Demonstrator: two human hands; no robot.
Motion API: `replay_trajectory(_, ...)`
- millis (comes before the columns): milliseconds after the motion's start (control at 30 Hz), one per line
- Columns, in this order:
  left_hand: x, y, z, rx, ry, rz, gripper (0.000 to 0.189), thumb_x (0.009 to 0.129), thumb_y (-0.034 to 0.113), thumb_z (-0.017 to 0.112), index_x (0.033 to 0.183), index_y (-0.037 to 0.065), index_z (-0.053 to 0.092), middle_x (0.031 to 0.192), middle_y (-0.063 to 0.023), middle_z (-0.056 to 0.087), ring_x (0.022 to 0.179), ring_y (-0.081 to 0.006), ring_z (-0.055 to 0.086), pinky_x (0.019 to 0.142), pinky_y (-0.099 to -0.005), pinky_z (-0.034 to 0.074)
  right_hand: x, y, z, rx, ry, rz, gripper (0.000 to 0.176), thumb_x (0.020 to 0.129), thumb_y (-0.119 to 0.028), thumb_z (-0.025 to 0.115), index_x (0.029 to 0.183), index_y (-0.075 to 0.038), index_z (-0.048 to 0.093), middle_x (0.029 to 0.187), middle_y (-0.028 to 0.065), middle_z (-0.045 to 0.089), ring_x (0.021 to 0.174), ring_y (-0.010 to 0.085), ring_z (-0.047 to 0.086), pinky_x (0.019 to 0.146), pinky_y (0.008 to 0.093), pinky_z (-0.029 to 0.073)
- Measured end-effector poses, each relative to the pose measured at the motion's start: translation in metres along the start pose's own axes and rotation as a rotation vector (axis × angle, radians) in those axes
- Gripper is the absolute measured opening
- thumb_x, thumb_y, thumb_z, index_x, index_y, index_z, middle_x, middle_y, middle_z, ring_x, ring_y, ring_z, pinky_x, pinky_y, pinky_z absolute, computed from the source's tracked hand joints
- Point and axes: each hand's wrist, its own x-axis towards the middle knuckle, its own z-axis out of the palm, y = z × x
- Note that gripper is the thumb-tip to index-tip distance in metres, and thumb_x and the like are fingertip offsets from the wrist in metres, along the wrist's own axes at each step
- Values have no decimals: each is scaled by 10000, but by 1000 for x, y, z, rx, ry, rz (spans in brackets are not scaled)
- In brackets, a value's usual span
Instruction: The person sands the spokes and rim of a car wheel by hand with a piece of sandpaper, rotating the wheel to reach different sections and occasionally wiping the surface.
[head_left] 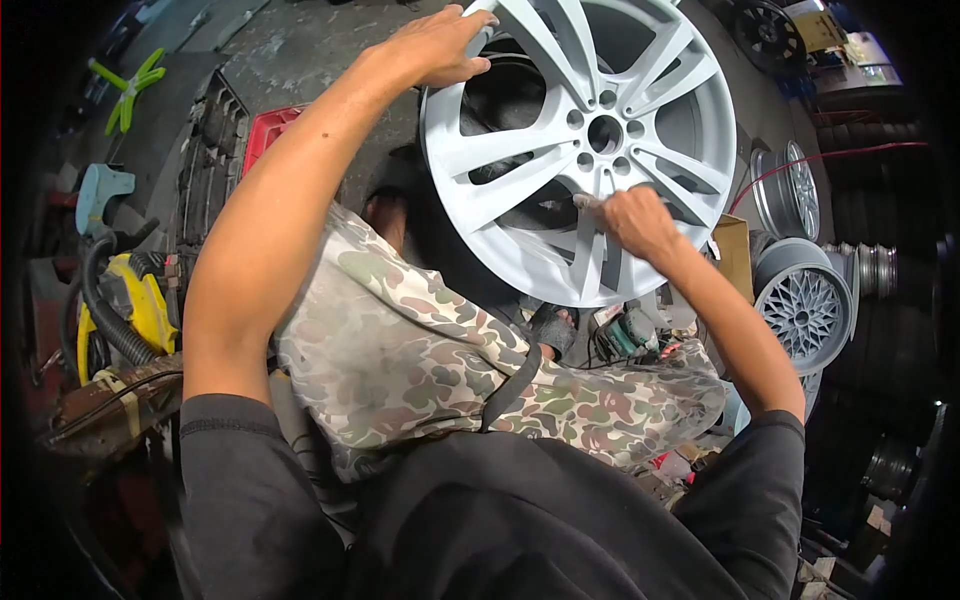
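Note:
A pale grey-white alloy wheel (520,150) with paired spokes stands tilted in front of my knees, its bolt holes facing me. My left hand (445,48) grips the wheel's upper left rim, thumb and fingers apart around the edge. Against the lower spokes, just below the hub hole, rests my right hand (640,225), its fingers curled closed. Grey dust covers that hand's fingertips, and whatever lies under them is hidden.
A green and black power tool (632,332) lies below the wheel near my foot. Several other wheels (803,310) stand at the right, by a cardboard box (733,255). A yellow machine with a black hose (135,300) and a green star-shaped stand (127,90) are at left.

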Motion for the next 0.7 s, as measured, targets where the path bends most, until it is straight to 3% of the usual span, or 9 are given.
replay_trajectory(67, -1, -1, -2, -5, 2, 1, 674, 884, 310, 751, 1476, 116, 494, 1308, -274, 576, 1245, -455, 579, 1057, -505, 477, -20, -24, 16, 47, -107, -92, 279, 994, -284, 576, 804, -143, 723, 664, 66, 678, 629, 234, 695, 577, 398, 497)
replay_trajectory(100, -4, 0, -3, -13, -3, -11, 672, 887, 311, 746, 1481, 125, 492, 1313, -272, 573, 1253, -455, 573, 1062, -504, 474, -37, -45, 19, 144, -94, -19, 218, 1006, -301, 582, 955, -130, 707, 715, 55, 691, 678, 233, 694, 610, 387, 504)
replay_trajectory(133, -6, -1, -5, -19, -11, -26, 670, 891, 312, 741, 1486, 133, 490, 1319, -271, 571, 1261, -455, 567, 1067, -502, 471, -46, -60, 9, 160, -334, -32, 228, 1009, -295, 586, 1112, -120, 691, 811, 77, 708, 725, 239, 691, 648, 380, 514)
replay_trajectory(200, -9, 0, -9, -25, -38, -43, 670, 894, 314, 738, 1491, 138, 488, 1326, -266, 568, 1266, -450, 563, 1068, -500, 470, -83, -87, -3, 268, -91, -86, 361, 1018, -312, 590, 1251, -48, 671, 958, 160, 709, 778, 251, 712, 668, 411, 533)
replay_trajectory(300, -5, -1, -8, -32, -68, -37, 670, 898, 317, 735, 1495, 144, 485, 1339, -259, 564, 1275, -442, 558, 1072, -498, 467, -97, -100, -17, 375, -64, 27, 380, 1001, -314, 610, 1206, -1, 671, 869, 165, 706, 754, 296, 710, 657, 432, 534)
replay_trajectory(400, -1, -1, -2, -35, -96, -10, 678, 898, 319, 739, 1499, 137, 481, 1352, -251, 563, 1286, -434, 551, 1086, -494, 457, -79, -105, -8, 514, -178, 166, 292, 965, -221, 616, 1128, 13, 675, 767, 161, 689, 722, 339, 701, 648, 448, 532)
replay_trajectory(467, -2, -2, -1, -33, -74, -14, 683, 898, 320, 741, 1497, 122, 479, 1349, -257, 567, 1288, -439, 548, 1091, -493, 452, -55, -111, 19, 430, -133, 205, 422, 821, -200, 760, 1149, 40, 648, 781, 179, 684, 771, 364, 691, 699, 460, 532)
replay_trajectory(500, -5, -1, -3, -30, -72, -17, 683, 898, 320, 741, 1497, 122, 479, 1349, -257, 567, 1288, -439, 548, 1091, -493, 452, -50, -114, 21, 393, -71, 207, 352, 781, -257, 810, 970, 1, 663, 769, 186, 690, 745, 361, 699, 670, 468, 533)
replay_trajectory(700, -9, 6, -9, -48, -99, -34, 698, 899, 331, 745, 1500, 107, 470, 1352, -281, 572, 1291, -442, 551, 1099, -494, 445, -76, -130, -10, 493, -160, 388, 227, 796, -195, 783, 877, -21, 663, 772, 177, 699, 768, 351, 720, 664, 466, 543)
